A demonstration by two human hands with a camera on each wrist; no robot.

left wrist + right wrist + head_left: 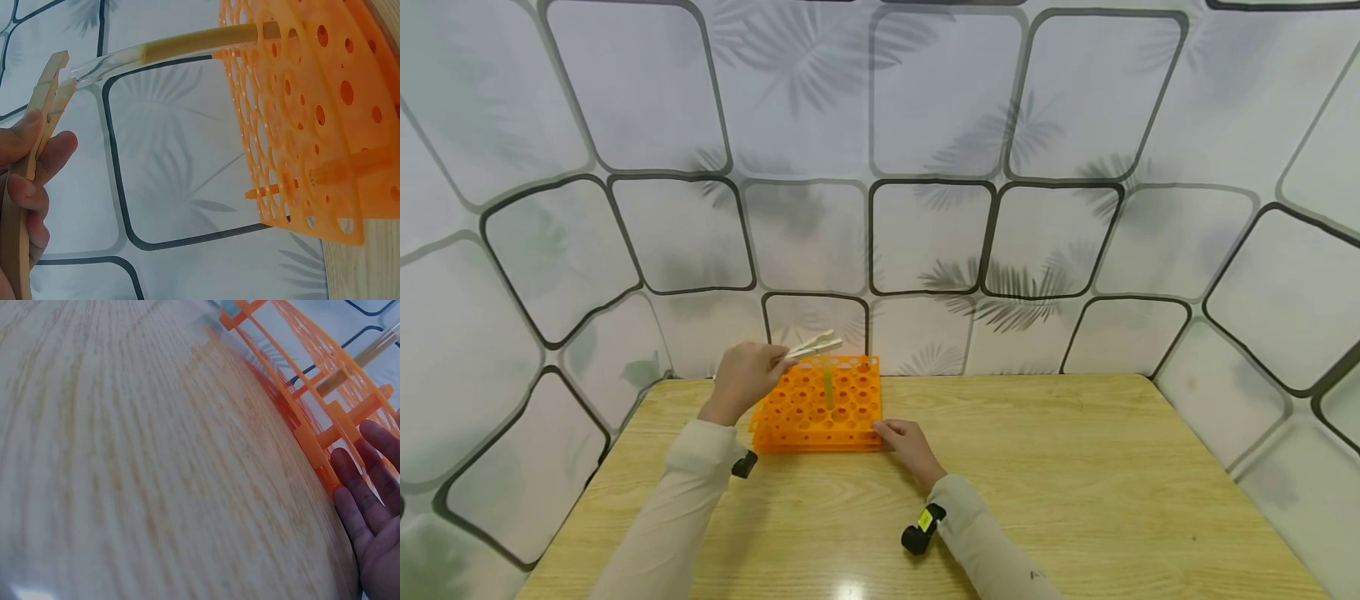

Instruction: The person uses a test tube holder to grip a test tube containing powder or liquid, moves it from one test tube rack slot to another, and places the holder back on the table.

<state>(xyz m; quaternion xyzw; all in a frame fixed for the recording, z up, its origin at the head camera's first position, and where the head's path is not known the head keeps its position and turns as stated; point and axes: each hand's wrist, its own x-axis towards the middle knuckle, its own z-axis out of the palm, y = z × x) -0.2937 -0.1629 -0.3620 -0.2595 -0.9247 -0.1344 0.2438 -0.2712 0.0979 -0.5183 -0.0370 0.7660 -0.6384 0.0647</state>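
1. Left grip (747, 379): raised over the tabletop (1075, 450), toward its far left corner, fingers curled together and clamped on the wooden clamp (815, 343). Best handled firmly but without strain, with small, smooth wrist turns.
2. Wooden clamp: tips right at the mouth of the clear tube (200, 42). Cannot tell from these views whether pinching or merely beside. Worth checking for an even seat on both sides before any pull; too loose, and likely to slip.
3. Tube: upright in the orange rack (820, 446), lower end down in a hole, mouth sticking out above, yellow filling below. Probably best moved straight along the hole, never sideways, to avoid scraping or spilling.
4. Orange rack: near the tabletop's far edge, left of its middle. Apparently light, so liable to slide or tip under a sideways drag.
5. Right grip (910, 442): at the rack's right end, fingers apart, slightly bent, touching the frame. Good for bracing; press low, toward the tabletop.
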